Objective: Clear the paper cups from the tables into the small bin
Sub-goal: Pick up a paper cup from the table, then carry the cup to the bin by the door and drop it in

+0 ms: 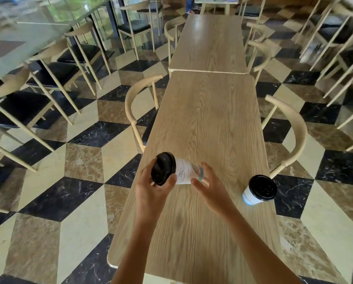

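Cafe table (208,119), wood top. Left hand (153,189) grips a lidded paper cup (183,174) tipped sideways, long axis left-right. Right hand (209,186) open, fingers at its base. Second cup (258,190) upright, right of it, nearer that hand. No bin visible.

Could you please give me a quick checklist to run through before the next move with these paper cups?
1. Tilted cup secured: ok, the left hand grips its lid end.
2. Its black lid seated: ok, it looks fully on.
3. Right hand free: cannot tell, its open fingers lie at the cup's base and may be touching it.
4. Second cup ready for pickup: ok, it stands upright with its lid on near the right edge of the table.
5. Small bin located: not ok, none is in view.
6. Far table cleared: ok, no cups show on it.
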### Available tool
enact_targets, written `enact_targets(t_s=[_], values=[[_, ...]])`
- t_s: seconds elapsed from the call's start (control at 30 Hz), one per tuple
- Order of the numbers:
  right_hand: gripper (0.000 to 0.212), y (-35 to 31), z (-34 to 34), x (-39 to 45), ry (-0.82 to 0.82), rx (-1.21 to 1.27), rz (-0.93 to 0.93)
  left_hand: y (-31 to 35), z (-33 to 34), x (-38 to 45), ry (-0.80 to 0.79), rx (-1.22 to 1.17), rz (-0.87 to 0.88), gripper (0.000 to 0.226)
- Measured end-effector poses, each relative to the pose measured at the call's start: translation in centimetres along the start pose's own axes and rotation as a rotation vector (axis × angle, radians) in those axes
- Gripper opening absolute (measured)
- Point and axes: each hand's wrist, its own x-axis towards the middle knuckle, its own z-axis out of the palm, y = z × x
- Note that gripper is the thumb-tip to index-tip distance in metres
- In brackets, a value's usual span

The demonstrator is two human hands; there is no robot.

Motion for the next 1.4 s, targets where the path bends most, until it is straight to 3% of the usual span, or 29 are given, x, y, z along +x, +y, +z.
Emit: enact_targets(t_s=[0.37,0.7,0.97,1.4], values=[[0.065,-0.1,-4.5,-3.6,0.26,0.145,0.008,3.9,3.5,-2.3,-0.169,-0.121,0.024,0.059],[0.07,3.3,-13.4,-12.5,0.545,0.185,0.074,7.8,12.1,-8.5,-0.484,-0.202,0.132,0.057],[0.064,9.1,-22.6,-25.9,0.841,0.12,0.179,11.1,22.0,-20.5,-0.813,-0.146,0.214,0.064],[0.069,19.9,-35.6,-54.3,1.321,0.13,0.353,14.9,39.5,-46.8,-1.397,-0.081,0.413,0.069]])
